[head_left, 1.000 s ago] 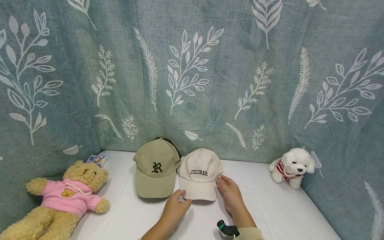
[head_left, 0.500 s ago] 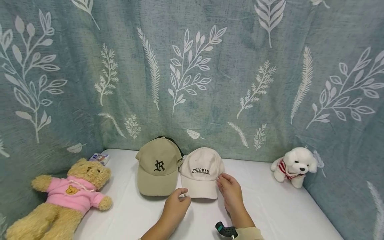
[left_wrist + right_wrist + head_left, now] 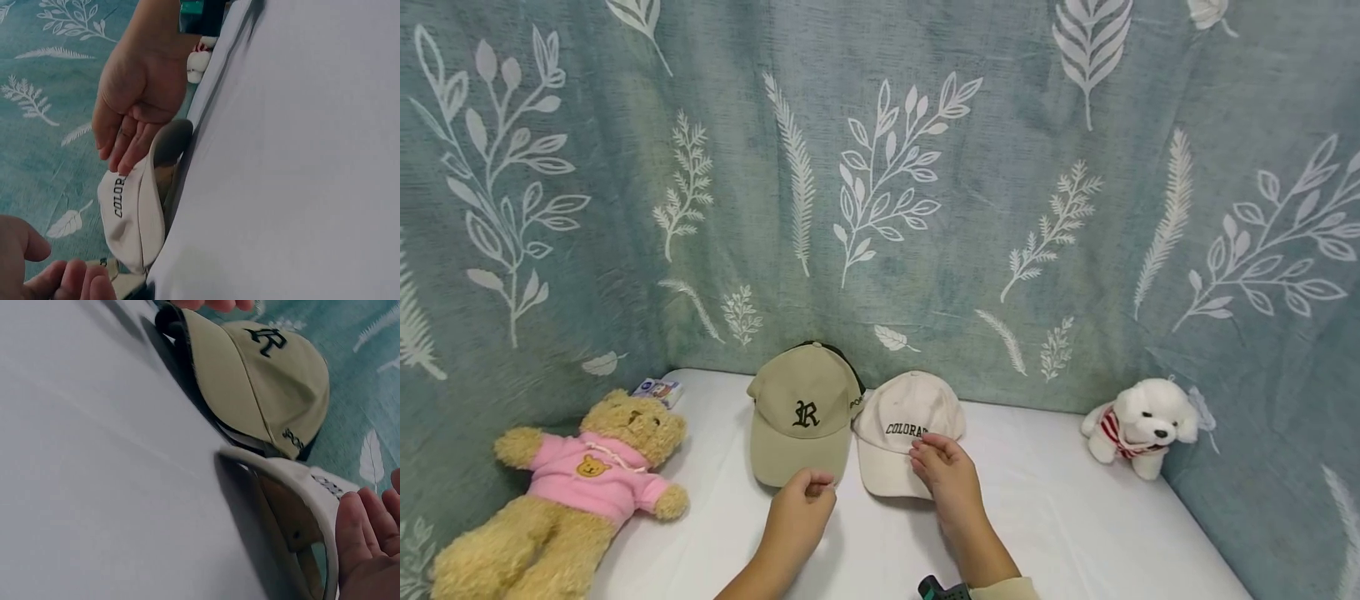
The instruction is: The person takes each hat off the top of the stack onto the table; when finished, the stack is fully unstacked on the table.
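1. The work in hand appears to be with two caps, which stand side by side on the white table (image 3: 1045, 508), near the patterned curtain (image 3: 940, 292). The olive cap (image 3: 797, 425) is on the person's left and the cream cap (image 3: 902, 412) is on the right. Both brims point toward the person. I cannot tell if the caps touch each other.

2. The left hand (image 3: 800, 512) is in front of the olive brim. Its fingers are loosely bent, with the thumb apart from them, and it holds nothing.

3. The right hand (image 3: 949, 479) is in front of the cream cap and covers the last letters of its word. Its fingers are relaxed and fairly straight, and nothing is gripped. Whether the fingertips touch the cloth, I cannot tell.

4. My judgement is that this is a moment between two grips, perhaps of adjusting or releasing, because each cap rests by itself and both hands are empty.

5. If a cap needs more straightening, the next move calls for a light pinch at the brim edge, without pressing the soft crown. If the placing is good, it calls only for lifting the hands away cleanly.

6. The teddy bear (image 3: 591, 483) and the white toy dog (image 3: 1150, 417) are well apart from the hands.
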Action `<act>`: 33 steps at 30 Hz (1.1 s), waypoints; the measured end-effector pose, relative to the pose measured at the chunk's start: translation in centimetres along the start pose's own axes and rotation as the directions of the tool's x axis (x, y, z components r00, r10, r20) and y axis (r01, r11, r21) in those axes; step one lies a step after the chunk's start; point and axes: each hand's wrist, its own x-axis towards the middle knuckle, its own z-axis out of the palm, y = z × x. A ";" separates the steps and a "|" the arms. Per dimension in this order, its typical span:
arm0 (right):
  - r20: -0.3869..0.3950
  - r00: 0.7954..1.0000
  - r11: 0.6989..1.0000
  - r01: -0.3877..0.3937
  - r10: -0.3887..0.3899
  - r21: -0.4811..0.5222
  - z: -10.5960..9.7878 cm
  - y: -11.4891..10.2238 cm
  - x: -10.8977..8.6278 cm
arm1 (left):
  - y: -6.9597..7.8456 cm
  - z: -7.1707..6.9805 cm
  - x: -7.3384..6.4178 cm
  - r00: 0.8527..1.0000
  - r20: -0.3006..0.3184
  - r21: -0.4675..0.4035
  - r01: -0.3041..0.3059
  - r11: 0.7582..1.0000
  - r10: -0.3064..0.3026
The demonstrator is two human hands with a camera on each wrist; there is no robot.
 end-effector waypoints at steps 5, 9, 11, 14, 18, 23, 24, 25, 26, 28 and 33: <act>0.069 0.996 0.996 0.053 -0.048 -0.069 1.7 -0.4 -0.5 | -0.7 -1.6 0.0 1.000 -0.017 0.008 0.021 1.000 -0.021; 0.117 0.990 0.991 0.089 -0.078 -0.097 3.0 -0.7 -0.5 | -1.1 -2.5 0.3 0.999 -0.038 0.015 0.035 0.999 -0.034; 0.137 0.987 0.991 0.095 -0.082 -0.098 3.6 -0.7 -0.4 | -1.2 -2.9 0.6 0.998 -0.058 0.027 0.031 0.999 -0.029; 0.156 0.985 0.992 0.088 -0.072 -0.096 4.5 -0.6 -0.3 | -1.2 -3.4 1.0 0.995 -0.096 0.054 0.021 0.998 -0.015; 0.161 0.986 0.993 0.069 -0.052 -0.098 5.7 0.1 0.0 | -1.3 -4.2 1.6 0.991 -0.133 0.076 0.017 0.997 -0.007; 0.141 0.988 0.992 0.074 -0.058 -0.104 7.2 0.9 0.7 | -1.4 -5.7 2.6 0.983 -0.184 0.097 0.033 0.995 -0.015; 0.134 0.989 0.991 0.075 -0.060 -0.113 7.4 1.1 0.8 | -1.4 -6.0 2.7 0.981 -0.194 0.103 0.036 0.994 -0.016; 0.126 0.990 0.989 0.076 -0.060 -0.125 7.7 1.2 0.8 | -1.5 -6.3 2.8 0.979 -0.202 0.107 0.040 0.993 -0.018; 0.119 0.991 0.987 0.079 -0.062 -0.143 8.0 1.3 0.8 | -1.5 -6.6 3.0 0.977 -0.212 0.110 0.045 0.993 -0.021; 0.102 0.993 0.975 0.084 -0.064 -0.205 8.6 1.6 0.7 | -1.7 -7.2 3.2 0.973 -0.228 0.112 0.054 0.992 -0.027; 0.068 0.994 0.933 0.102 -0.083 -0.345 10.4 2.1 0.7 | -2.6 -8.4 3.7 0.968 -0.246 0.102 0.080 0.992 -0.053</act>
